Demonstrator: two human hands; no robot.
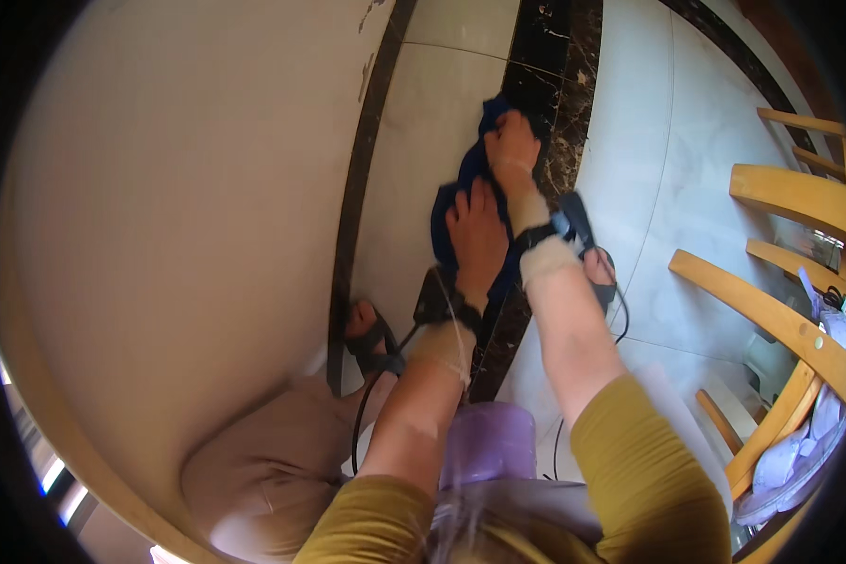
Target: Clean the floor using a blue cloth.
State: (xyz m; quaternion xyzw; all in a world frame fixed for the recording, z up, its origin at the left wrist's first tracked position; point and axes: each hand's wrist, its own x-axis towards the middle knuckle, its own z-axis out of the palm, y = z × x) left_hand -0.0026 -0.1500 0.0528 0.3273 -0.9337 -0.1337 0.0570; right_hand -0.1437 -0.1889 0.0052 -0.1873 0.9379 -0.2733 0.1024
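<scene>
A dark blue cloth lies stretched along the tiled floor, partly over its dark marble strip. On its nearer part rests my left hand, palm down with the fingers spread. Farther ahead my right hand bends its fingers over the cloth's far end, seemingly bunching it. Both wrists carry black straps with small devices, and cables run from them. Parts of the cloth are hidden under my hands and forearms.
A plain wall with a dark skirting strip rises at left. Wooden chair parts stand at right, near a round rack with pale purple items. Between my legs is a purple plastic object. My sandaled feet flank the cloth.
</scene>
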